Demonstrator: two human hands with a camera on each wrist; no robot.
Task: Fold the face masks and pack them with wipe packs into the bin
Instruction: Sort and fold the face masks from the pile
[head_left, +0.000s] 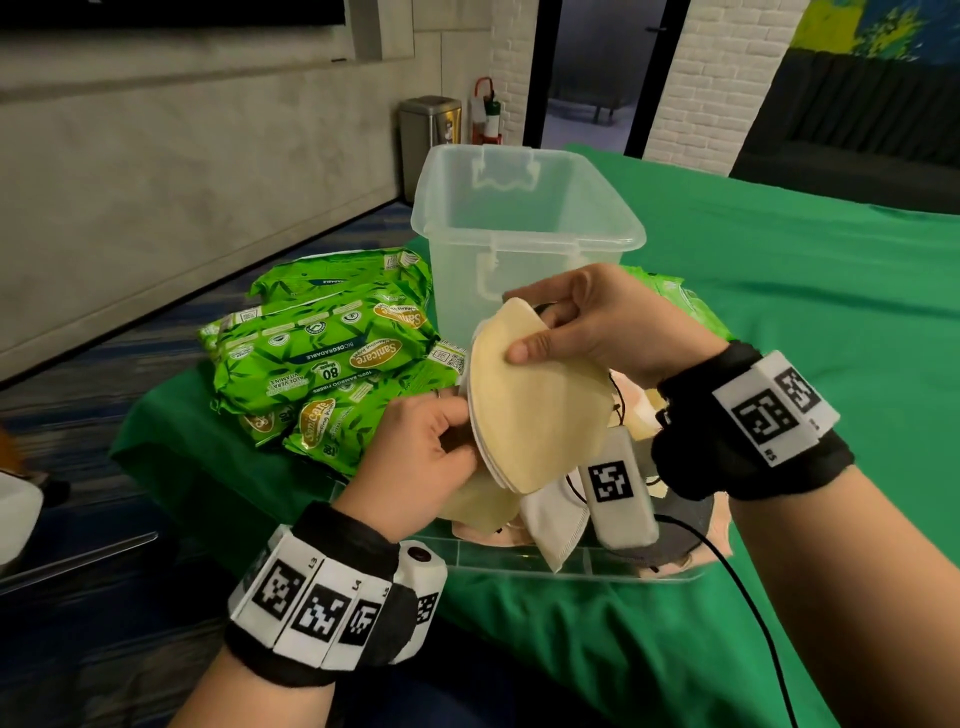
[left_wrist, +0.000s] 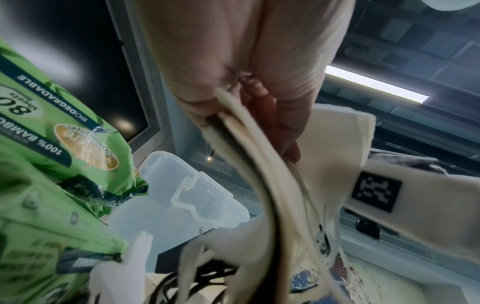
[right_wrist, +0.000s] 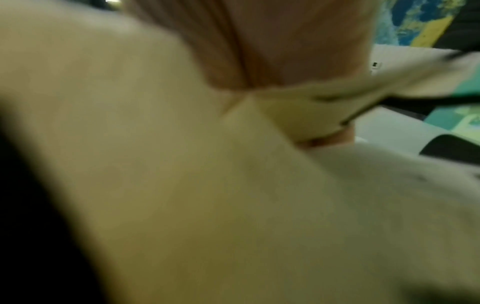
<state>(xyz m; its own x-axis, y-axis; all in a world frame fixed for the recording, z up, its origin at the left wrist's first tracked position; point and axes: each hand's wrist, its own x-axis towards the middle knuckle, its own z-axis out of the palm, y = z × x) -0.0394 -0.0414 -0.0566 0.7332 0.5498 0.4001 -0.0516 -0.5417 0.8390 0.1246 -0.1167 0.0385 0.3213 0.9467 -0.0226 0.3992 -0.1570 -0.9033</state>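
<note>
Both hands hold a folded beige face mask (head_left: 540, 410) above a shallow clear tray (head_left: 519, 564) of masks: the left hand (head_left: 415, 462) pinches its left edge, the right hand (head_left: 587, 322) its far corner. The right wrist view is blurred. Green wipe packs (head_left: 322, 358) lie left, and the clear bin (head_left: 524, 223) stands beyond.

Steel trash can (head_left: 430, 130), fire ext. (head_left: 487, 115) by wall.

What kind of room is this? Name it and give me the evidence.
Probably an office or lounge-type indoor room, used here as a packing station: a steel pedal bin and fire extinguisher stand by a white brick wall, and the work surface is a table under green cloth.
</note>
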